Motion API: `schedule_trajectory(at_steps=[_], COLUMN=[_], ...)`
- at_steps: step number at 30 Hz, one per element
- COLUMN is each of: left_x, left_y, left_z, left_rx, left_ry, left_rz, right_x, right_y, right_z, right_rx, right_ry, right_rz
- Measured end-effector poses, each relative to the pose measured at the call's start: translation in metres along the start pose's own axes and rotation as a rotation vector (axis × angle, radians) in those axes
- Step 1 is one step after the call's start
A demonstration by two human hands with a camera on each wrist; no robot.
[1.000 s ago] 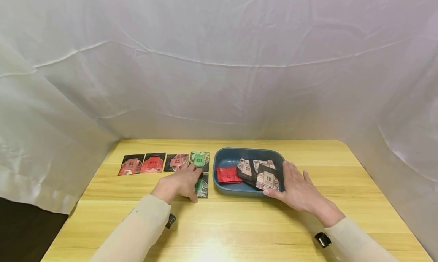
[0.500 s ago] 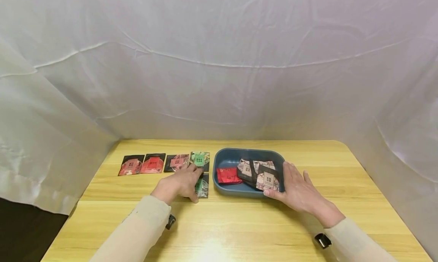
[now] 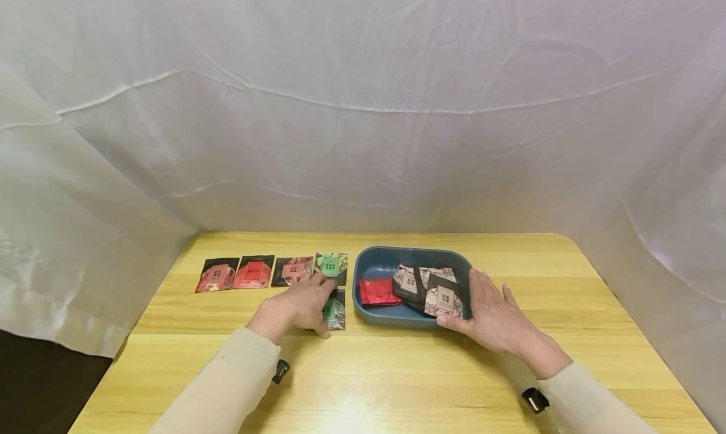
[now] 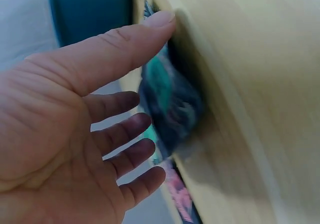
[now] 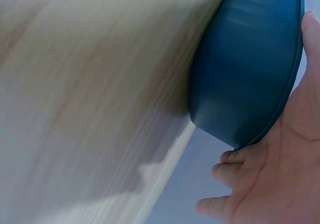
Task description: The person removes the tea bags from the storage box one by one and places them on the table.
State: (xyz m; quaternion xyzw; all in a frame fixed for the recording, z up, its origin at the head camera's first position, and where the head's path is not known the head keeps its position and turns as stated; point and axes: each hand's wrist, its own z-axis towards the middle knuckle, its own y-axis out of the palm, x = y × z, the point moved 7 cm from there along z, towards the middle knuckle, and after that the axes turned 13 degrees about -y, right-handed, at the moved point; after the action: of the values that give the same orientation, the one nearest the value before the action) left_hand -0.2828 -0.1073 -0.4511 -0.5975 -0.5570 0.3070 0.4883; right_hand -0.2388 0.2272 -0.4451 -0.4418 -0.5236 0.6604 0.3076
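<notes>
My left hand (image 3: 300, 303) hovers over a dark sachet with a green label (image 3: 337, 309), partly covering it from the left. In the left wrist view, thumb and fingers are spread apart around that dark packet (image 4: 172, 101), not closed on it. Against the right end of a blue plastic bin (image 3: 391, 322) rests my right hand (image 3: 493, 313), thumb at the front rim, fingers fairly straight along the side. Inside the bin lie a red sachet (image 3: 379, 292) and several black sachets with pale floral fronts (image 3: 444, 300). The right wrist view shows the palm (image 5: 280, 169) at the bin's end.
Another green-labelled sachet (image 3: 331, 268) lies just behind the left hand. Left of it, in a row, are a pink-labelled sachet (image 3: 292, 271), a red one (image 3: 254, 273) and a red-and-black one (image 3: 218, 275). Pale cloth (image 3: 363, 169) hangs behind the wooden table (image 3: 397, 377).
</notes>
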Motion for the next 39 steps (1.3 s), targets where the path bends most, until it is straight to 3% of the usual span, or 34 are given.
schedule_trajectory(at_steps=[3,7,12,16,21,28,32,39], left_x=[0.006,0.027,0.072,0.113,0.154,0.192,0.197,0.184], left_y=[-0.01,-0.03,-0.048,-0.05,-0.036,-0.003,0.006,0.011], left_z=[-0.004,-0.009,-0.012,-0.012,0.002,0.029,0.036,0.041], left_rx=[0.037,0.134,0.247,0.274,0.228,0.145,0.069,-0.021], left_ry=[0.012,0.06,0.175,0.268,0.332,0.356,0.317,0.255], left_rz=[-0.017,0.014,0.108,0.163,0.229,0.32,0.331,0.375], right_x=[0.0,0.0,0.0,-0.001,-0.001,-0.001,-0.002,-0.001], right_y=[0.0,0.0,0.0,-0.001,-0.001,0.001,0.001,0.001], right_z=[0.0,0.001,0.001,0.001,0.002,0.002,0.002,0.002], right_rx=[0.003,0.006,0.007,0.009,0.01,-0.005,-0.005,0.001], right_ry=[-0.002,-0.004,-0.002,-0.004,-0.009,-0.016,-0.013,-0.006], right_rz=[-0.001,-0.006,-0.008,-0.004,-0.004,0.01,0.01,0.005])
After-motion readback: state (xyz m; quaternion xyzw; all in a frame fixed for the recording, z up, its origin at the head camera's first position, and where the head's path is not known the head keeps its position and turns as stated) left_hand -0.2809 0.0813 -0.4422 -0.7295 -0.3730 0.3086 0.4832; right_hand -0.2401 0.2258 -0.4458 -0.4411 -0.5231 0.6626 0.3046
